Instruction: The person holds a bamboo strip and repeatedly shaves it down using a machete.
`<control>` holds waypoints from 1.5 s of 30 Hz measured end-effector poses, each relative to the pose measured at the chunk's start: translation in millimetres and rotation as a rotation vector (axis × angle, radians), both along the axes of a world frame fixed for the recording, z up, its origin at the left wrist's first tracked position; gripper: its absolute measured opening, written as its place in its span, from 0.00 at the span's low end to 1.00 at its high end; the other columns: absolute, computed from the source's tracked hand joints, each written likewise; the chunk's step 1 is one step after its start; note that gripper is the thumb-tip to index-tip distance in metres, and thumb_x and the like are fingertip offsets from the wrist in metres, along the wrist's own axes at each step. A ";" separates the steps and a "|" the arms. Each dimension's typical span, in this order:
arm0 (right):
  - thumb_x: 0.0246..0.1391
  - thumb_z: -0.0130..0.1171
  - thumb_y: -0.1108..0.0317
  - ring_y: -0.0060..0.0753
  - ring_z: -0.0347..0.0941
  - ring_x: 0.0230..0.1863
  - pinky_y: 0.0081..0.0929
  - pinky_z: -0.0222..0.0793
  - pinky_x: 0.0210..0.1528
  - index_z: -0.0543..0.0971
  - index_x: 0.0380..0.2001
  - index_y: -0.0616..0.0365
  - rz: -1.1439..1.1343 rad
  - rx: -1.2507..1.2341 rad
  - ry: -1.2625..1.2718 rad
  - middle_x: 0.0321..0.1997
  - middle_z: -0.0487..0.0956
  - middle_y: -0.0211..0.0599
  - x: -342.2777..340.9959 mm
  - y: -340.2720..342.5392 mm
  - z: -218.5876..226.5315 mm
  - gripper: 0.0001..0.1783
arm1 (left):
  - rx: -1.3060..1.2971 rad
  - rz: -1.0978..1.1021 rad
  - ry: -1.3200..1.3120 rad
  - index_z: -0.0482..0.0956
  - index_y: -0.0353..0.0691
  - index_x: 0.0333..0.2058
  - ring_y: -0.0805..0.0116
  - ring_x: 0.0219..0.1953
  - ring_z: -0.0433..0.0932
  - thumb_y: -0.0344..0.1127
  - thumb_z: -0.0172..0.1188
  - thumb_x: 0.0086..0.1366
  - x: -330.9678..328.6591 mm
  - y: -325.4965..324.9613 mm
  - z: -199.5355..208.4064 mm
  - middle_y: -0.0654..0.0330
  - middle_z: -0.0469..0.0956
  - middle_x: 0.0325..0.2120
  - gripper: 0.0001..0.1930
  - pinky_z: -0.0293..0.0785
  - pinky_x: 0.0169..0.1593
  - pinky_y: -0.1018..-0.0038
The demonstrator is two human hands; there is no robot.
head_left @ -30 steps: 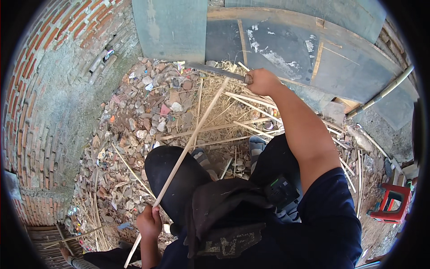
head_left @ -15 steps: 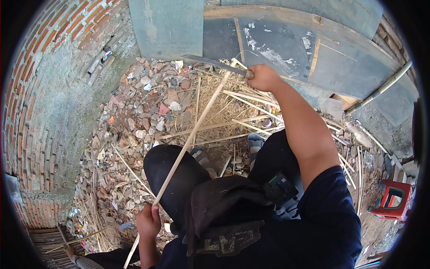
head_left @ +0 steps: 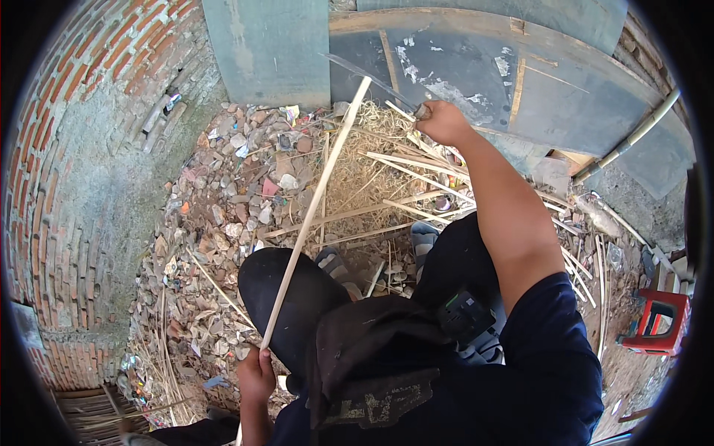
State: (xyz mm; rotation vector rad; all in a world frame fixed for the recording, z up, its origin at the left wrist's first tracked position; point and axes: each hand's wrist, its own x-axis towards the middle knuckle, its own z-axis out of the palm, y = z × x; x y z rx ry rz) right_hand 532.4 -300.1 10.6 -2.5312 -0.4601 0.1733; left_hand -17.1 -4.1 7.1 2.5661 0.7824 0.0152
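A long pale bamboo strip slants across my left knee, its far end raised toward the panels. Low in the view, my left hand is closed around the strip's near part, thumb along it. At the upper right, my right hand grips the handle of a long machete, whose dark blade points up and left. The blade passes close by the strip's far end; whether they touch I cannot tell. Beneath them lies a heap of fine shavings, with several cut strips to its right.
A worn brick wall rises on the left, and grey panels close off the far side. Rubble covers the ground. A red plastic stool stands at the right. Another person's dark-clothed leg shows at the lower left.
The strip's far end has swung left and up, and the machete's blade has lifted and tilted more steeply. My right hand has shifted slightly right; my left hand slightly right and down.
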 end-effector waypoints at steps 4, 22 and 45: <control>0.46 0.63 0.54 0.52 0.79 0.48 0.42 0.73 0.53 0.82 0.48 0.55 0.029 0.038 -0.028 0.44 0.83 0.51 -7.8 9.5 13.1 0.26 | -0.068 0.021 -0.032 0.72 0.34 0.26 0.60 0.18 0.71 0.42 0.47 0.75 6.4 -4.6 4.0 0.53 0.70 0.14 0.20 0.64 0.25 0.64; 0.51 0.65 0.48 0.48 0.80 0.45 0.40 0.73 0.51 0.82 0.46 0.55 -0.084 0.286 -0.038 0.41 0.84 0.48 -16.5 12.5 25.8 0.26 | -0.266 0.091 -0.091 0.67 0.36 0.27 0.77 0.20 0.61 0.42 0.48 0.75 10.7 -16.5 8.2 0.65 0.63 0.15 0.18 0.58 0.24 0.72; 0.52 0.67 0.52 0.50 0.79 0.32 0.45 0.74 0.39 0.82 0.37 0.55 0.515 0.021 -0.207 0.27 0.81 0.44 -48.4 40.6 37.6 0.18 | -0.217 0.079 -0.108 0.70 0.35 0.31 0.75 0.24 0.64 0.42 0.44 0.77 22.9 -15.2 8.2 0.63 0.68 0.20 0.18 0.63 0.30 0.73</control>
